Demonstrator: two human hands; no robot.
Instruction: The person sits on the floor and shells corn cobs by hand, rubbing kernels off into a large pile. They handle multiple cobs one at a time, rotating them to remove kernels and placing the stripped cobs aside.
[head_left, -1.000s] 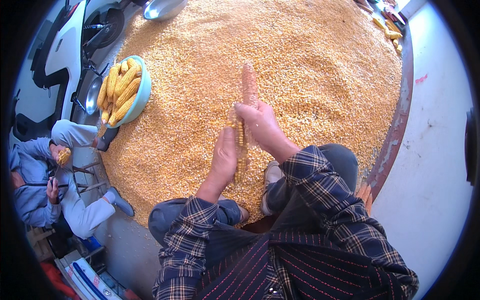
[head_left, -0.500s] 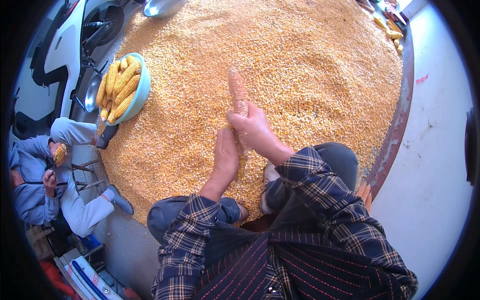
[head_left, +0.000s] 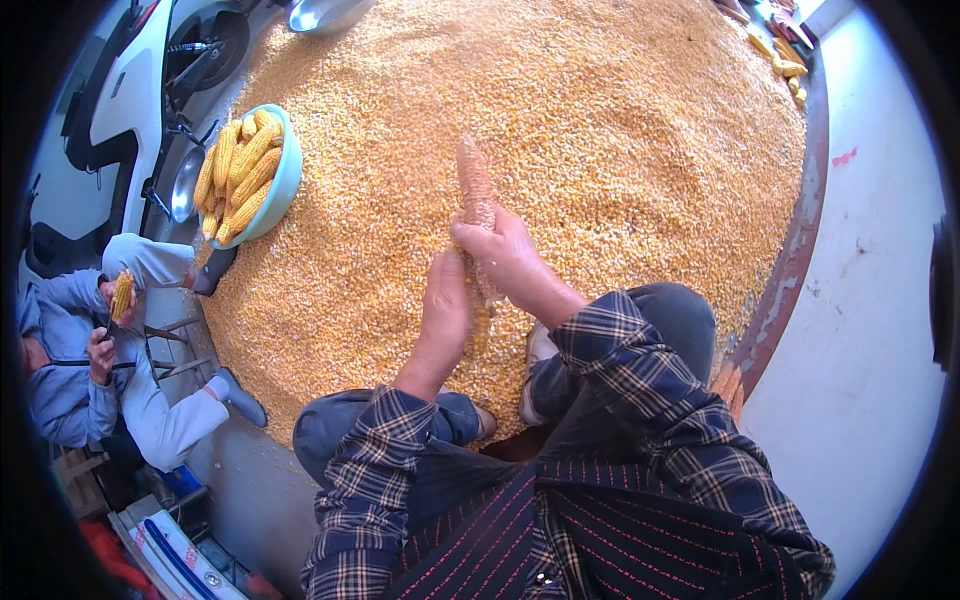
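In my right hand [head_left: 517, 262], closed with the thumb laid along it, is a pinkish, mostly stripped corn cob [head_left: 475, 178] pointing away from me. My left hand [head_left: 446, 310] is close below and left of it, thumb up and blurred by motion. Against the palm side of that hand shows a smeared yellow shape, seemingly an ear of corn [head_left: 480, 332]; the left fingers are mostly hidden behind it. The cob's lower end meets this ear between my hands. Under both hands spreads a wide heap of loose corn kernels [head_left: 620, 150].
At the left, a light-blue basin [head_left: 289, 180] holds several yellow ears. A seated co-worker [head_left: 65, 350] grips an ear and a dark tool. Beyond stands a white motorbike [head_left: 130, 95]. A metal bowl [head_left: 325, 14] lies far off; a white wall [head_left: 860, 300] bounds the right.
My left hand has shifted slightly up and left against the cob, while my right hand stays nearly in place. The co-worker's ear of corn has tipped more upright.
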